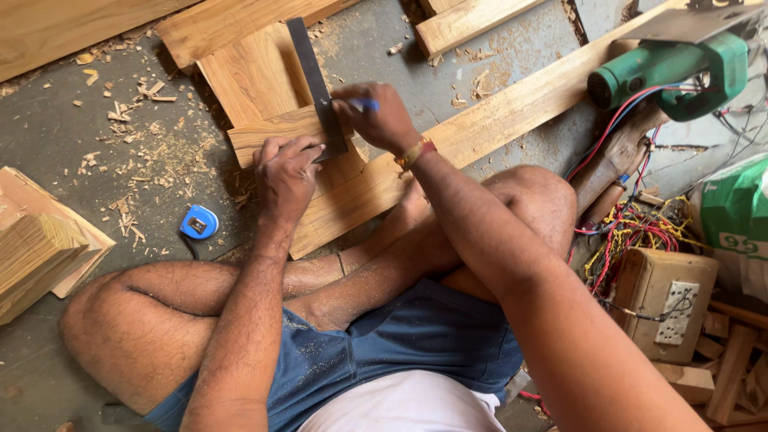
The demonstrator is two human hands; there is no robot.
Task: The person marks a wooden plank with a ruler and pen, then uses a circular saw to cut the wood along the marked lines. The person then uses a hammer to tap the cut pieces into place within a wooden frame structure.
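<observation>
Left hand (286,174) presses try square (317,86) onto plank (480,128); right hand (376,118) beside it pinches blue pen (364,104)

One package: green-and-white plastic sack (738,216) at the frame's 3 o'clock edge, cut off by the border, standing on the floor. White panel with dark print faces the camera. Tangle of red and yellow wires just at its 9 o'clock, wooden socket box at its 7 o'clock. No signs or screens visible.
</observation>
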